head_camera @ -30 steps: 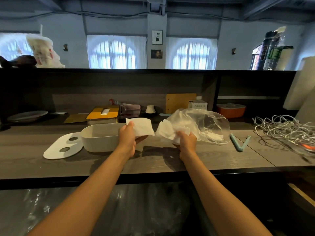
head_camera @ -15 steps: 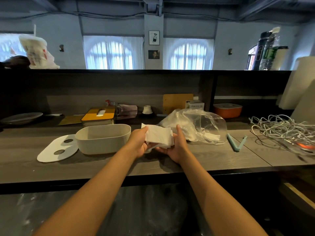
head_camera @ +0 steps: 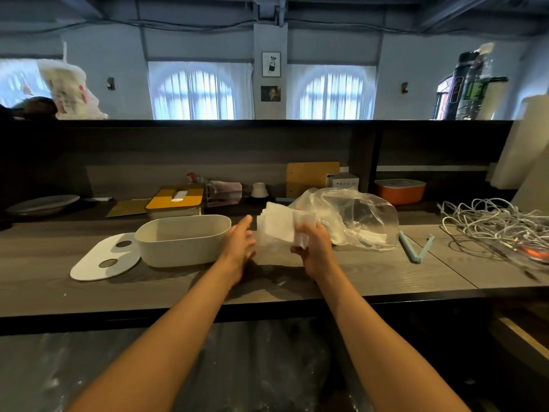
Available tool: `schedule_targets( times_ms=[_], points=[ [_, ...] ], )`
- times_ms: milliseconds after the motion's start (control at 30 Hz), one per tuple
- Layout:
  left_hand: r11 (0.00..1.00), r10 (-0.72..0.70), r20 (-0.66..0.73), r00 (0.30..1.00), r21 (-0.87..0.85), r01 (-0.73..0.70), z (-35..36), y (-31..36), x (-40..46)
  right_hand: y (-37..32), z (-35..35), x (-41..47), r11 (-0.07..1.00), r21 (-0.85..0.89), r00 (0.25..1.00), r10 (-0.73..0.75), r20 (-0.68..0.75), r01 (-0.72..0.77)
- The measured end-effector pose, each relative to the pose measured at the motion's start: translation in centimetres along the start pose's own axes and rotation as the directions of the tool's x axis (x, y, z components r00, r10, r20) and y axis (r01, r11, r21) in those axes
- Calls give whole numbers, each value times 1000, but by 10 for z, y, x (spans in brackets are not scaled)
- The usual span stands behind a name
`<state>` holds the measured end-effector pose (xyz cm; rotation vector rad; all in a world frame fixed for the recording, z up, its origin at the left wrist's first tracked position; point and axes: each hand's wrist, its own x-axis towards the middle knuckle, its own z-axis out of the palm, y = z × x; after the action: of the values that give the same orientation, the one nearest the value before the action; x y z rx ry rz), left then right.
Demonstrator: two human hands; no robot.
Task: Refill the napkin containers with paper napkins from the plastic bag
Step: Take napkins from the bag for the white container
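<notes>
Worktop (head_camera: 371, 272): grey wood-grain surface running the full width of the view, with a raised shelf along its back edge. It carries every item below.

Plastic bag (head_camera: 353, 217): clear, crumpled, lying on its side right of centre, mouth turned toward the person, presumably so the stock can be drawn out by hand. A few white sheets appear to remain inside; the film is too glary to be sure.

Napkin container (head_camera: 182, 240): cream oval tub, left of centre, upright and open-topped, with nothing visible inside. Judged ready to receive the refill.

Lid (head_camera: 102, 260): flat white panel with two round holes, lying on the worktop with one edge tucked against the container's left end, set aside to keep the opening free.

Paper napkins (head_camera: 277, 226): a white stack held above the worktop between container and bag, just clear of the container's right end.

Right hand (head_camera: 315, 246): fingers curled round the stack's right edge, carrying its weight.

Left hand (head_camera: 239, 245): fingers straight and together, palm facing the stack's left side, holding nothing; blur prevents confirming contact. Judged to be squaring the stack so it fits the tub.

Blue clip (head_camera: 416, 246): lying open right of the bag, likely the bag's closure
</notes>
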<state>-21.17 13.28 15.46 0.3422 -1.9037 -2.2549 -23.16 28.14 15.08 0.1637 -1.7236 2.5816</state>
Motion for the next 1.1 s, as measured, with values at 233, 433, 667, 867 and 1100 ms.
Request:
schedule_targets(
  times_ms=[233, 433, 667, 867, 1100],
  points=[
    [928, -171, 274, 946, -277, 248, -9, -10, -3, 1, 4, 3, 957, -281, 997, 68, -29, -73],
    [998, -49, 162, 986, -26, 53, 2, -12, -4, 14, 0, 9, 904, -412, 992, -125, 3, 115],
    [899, 255, 91, 963, 345, -270, 9, -19, 0, 14, 0, 14, 932, -357, 997, -77, -19, 66],
    [936, 250, -123, 960, 284, -207, 35, -21, 3, 25, 6, 20, 813, -572, 964, -226, -142, 106],
    [943, 294, -331, 897, 253, -216, 44, -25, 14, 27, 5, 31, 859, -507, 966, -188, -177, 73]
  ],
)
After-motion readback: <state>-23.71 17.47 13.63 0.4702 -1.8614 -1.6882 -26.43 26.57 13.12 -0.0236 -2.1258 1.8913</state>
